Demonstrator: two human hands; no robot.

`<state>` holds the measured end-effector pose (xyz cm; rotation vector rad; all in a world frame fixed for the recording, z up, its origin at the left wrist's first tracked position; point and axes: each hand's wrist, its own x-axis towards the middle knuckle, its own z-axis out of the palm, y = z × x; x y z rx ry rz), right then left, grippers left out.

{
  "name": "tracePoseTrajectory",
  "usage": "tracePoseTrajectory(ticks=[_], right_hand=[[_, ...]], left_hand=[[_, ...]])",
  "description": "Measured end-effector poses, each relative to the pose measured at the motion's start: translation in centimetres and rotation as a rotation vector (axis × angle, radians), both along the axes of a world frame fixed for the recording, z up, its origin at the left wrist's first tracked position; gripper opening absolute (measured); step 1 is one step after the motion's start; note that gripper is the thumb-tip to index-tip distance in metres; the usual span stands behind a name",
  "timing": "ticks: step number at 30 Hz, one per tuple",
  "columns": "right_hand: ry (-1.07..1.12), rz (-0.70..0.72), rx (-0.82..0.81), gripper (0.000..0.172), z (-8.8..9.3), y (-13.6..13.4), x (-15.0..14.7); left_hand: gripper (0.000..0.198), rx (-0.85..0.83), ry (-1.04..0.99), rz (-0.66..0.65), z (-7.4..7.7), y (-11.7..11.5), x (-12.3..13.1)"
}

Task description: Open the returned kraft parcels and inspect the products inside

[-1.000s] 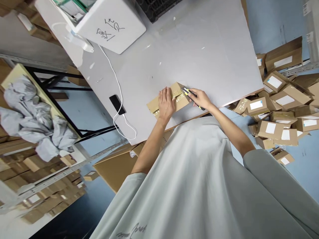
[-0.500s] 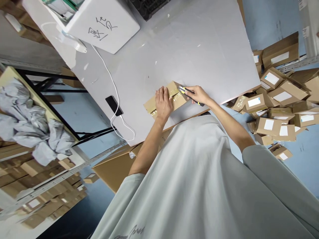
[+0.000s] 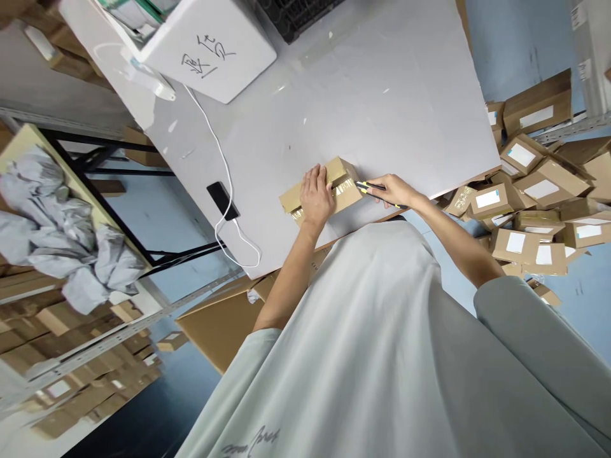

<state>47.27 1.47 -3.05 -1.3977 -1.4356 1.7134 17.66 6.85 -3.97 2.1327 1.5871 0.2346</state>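
Observation:
A small brown cardboard box [image 3: 351, 196] lies slantwise near the table's front edge, with shiny clear tape along its seam. My left hand [image 3: 317, 198] rests across its middle, fingers reaching over the far edge and thumb along the top, gripping it. In my right hand [image 3: 394, 191] is a black and yellow utility knife [image 3: 400, 205], held closed between thumb and fingers. The knife's front end is at the right end of the box, by the taped seam; whether the blade touches the cardboard is too small to tell.
On the grey table [image 3: 405, 95] a black phone [image 3: 222, 200] lies left of the box with a white cable. A white bin [image 3: 214, 51] and a black crate [image 3: 296, 16] stand farther back. Several cartons [image 3: 539, 184] are piled at the right; grey bags [image 3: 62, 222] lie left.
My right hand has drawn the knife slightly right, toward the end of the box. My left hand keeps its grip on the box. The whole view has shifted a little.

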Motion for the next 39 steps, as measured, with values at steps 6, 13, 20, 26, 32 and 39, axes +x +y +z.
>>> tracePoseTrajectory(ticks=[6, 13, 20, 26, 32, 39], right_hand=[[-0.121, -0.009, 0.011, 0.032, 0.3, -2.3, 3.2], [-0.74, -0.252, 0.059, 0.045, -5.2, -2.5, 4.5], [-0.894, -0.208, 0.209, 0.059, -6.4, -0.9, 2.5], [-0.626, 0.131, 0.697, 0.058, -0.8, 1.2, -1.9], [-0.672, 0.446, 0.706, 0.072, 2.2, 3.1, -4.9], [-0.881, 0.487, 0.817, 0.039, 2.9, 1.1, -5.2]], left_hand=[[0.082, -0.006, 0.011, -0.029, 0.7, 0.4, 0.5], [0.078, -0.052, 0.014, -0.007, 3.3, 0.6, 1.0], [0.061, -0.021, 0.034, 0.089, 5.4, 2.9, -1.6], [0.071, 0.134, -0.072, 0.229, 5.5, 3.0, -5.8], [0.055, 0.149, -0.103, 0.346, 3.3, 0.5, -9.1], [0.075, -0.114, -0.094, 0.279, 1.6, -0.7, -9.3]])
